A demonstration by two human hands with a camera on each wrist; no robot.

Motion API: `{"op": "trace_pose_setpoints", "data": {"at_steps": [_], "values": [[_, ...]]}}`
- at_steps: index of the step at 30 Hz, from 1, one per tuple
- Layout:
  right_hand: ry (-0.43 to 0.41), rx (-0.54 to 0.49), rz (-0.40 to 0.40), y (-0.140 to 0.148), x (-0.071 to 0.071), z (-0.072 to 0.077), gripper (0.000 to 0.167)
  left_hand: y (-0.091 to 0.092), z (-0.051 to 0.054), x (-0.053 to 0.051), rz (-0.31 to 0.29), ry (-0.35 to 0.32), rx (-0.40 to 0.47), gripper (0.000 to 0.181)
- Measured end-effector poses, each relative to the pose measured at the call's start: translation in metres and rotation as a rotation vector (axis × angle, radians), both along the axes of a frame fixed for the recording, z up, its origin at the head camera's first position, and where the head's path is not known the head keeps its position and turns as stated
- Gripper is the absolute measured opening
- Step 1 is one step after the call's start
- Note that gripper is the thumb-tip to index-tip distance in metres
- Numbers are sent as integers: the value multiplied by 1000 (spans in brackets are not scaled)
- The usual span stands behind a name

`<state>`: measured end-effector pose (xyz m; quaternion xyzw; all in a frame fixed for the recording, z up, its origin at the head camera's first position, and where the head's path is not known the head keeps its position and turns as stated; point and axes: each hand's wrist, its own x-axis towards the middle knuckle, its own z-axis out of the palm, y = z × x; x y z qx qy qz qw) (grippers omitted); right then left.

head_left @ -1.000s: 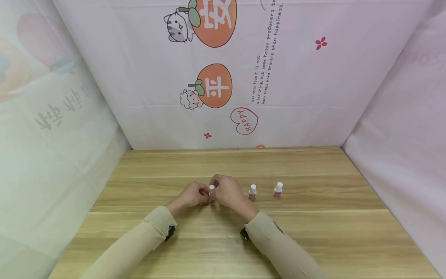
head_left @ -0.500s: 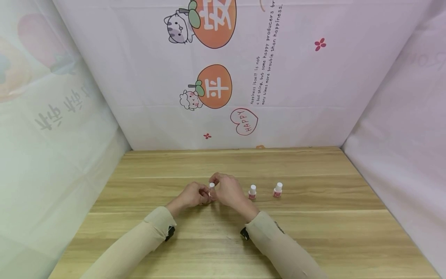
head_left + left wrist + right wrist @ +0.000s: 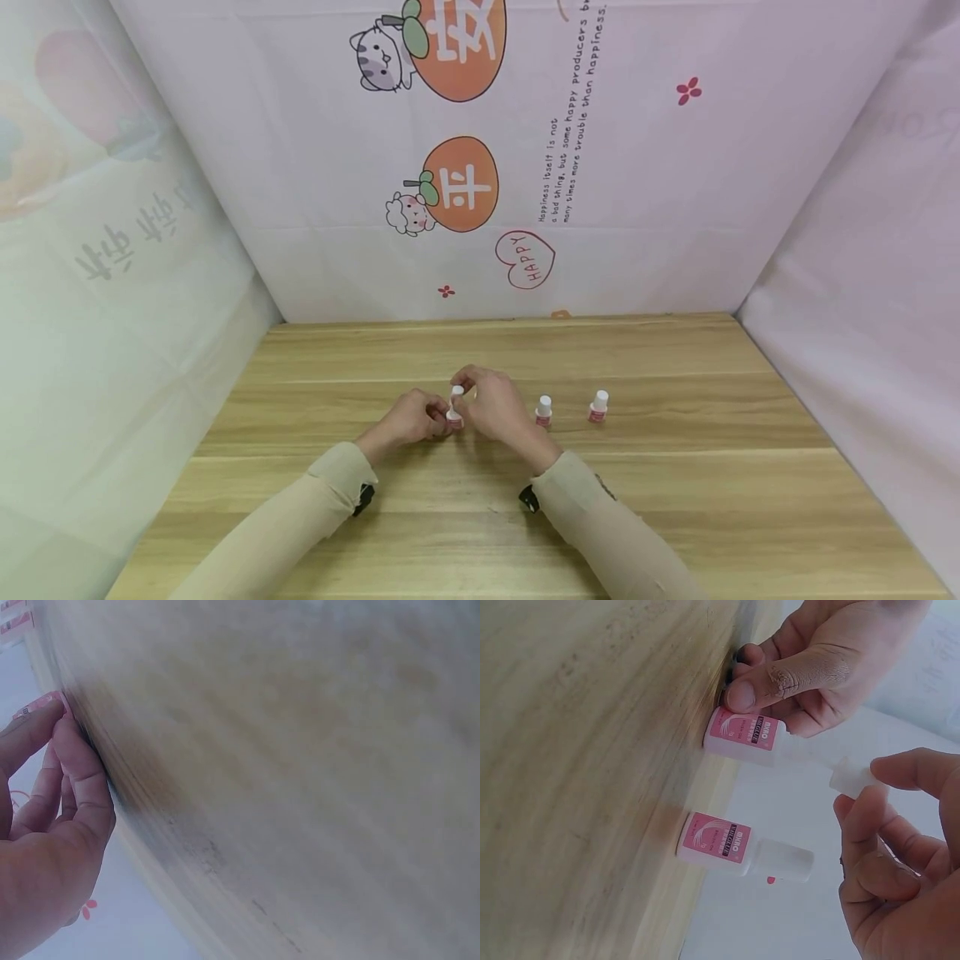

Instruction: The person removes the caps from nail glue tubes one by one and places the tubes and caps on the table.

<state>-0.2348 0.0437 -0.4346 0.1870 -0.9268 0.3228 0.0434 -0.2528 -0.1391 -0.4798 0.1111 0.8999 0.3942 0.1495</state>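
A small bottle with a pink label stands on the table, its base pinched by the left hand. The right hand pinches a white cap just above it. In the right wrist view the cap is apart from the neck of the bottle, with something thin and pale between them. The left wrist view shows thumb and fingers of the left hand on the pink label. Two capped bottles stand to the right.
The wooden table meets a printed white cloth at its back edge. More white cloth hangs at the left and right sides. In the right wrist view a capped bottle stands beside the held one.
The right hand has risen slightly with the white cap, which now sits higher above the bottle. The left hand has stayed at the bottle, and the two other bottles have not moved.
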Motion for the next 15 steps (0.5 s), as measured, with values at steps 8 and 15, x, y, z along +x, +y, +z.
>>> {"op": "trace_pose_setpoints", "data": {"at_steps": [8, 15], "values": [[7, -21, -17, 4, -3, 0, 24, 1, 1, 0, -2, 39, -55, 14], [18, -76, -37, 6, -4, 1, 23, -2, 1, -1, 6, -4, 0, 13]]}}
